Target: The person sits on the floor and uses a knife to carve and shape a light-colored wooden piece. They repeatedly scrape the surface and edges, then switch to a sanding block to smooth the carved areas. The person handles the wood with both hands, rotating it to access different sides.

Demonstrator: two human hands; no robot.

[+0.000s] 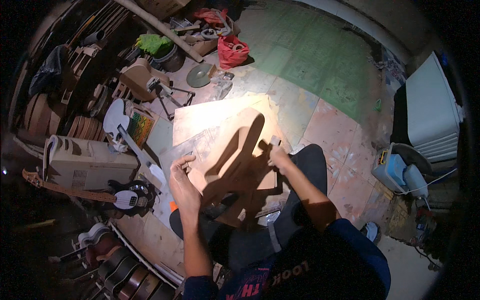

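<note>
A bare, pale wooden piece point(227, 150), shaped like an unfinished guitar body with a long rounded arm, stands tilted over my lap. My left hand point(185, 180) grips its left edge, with the fingers curved and part of the grip hidden. To the right of the wood, my right hand point(279, 158) is closed around a small tool with a dark block-like end point(263, 145); its exact kind cannot be made out. Under the wood lies a light board point(192, 117), brightly lit at its far side. Deep shadow covers the wood's near right part.
An electric bass point(127, 200) and a beige casing point(90, 162) are at my left, with several guitar bodies point(120, 270) lower down. Ahead are a tripod point(172, 97), a round disc point(201, 75) and a red bag point(233, 51). A bin with bottles point(400, 170) stands right.
</note>
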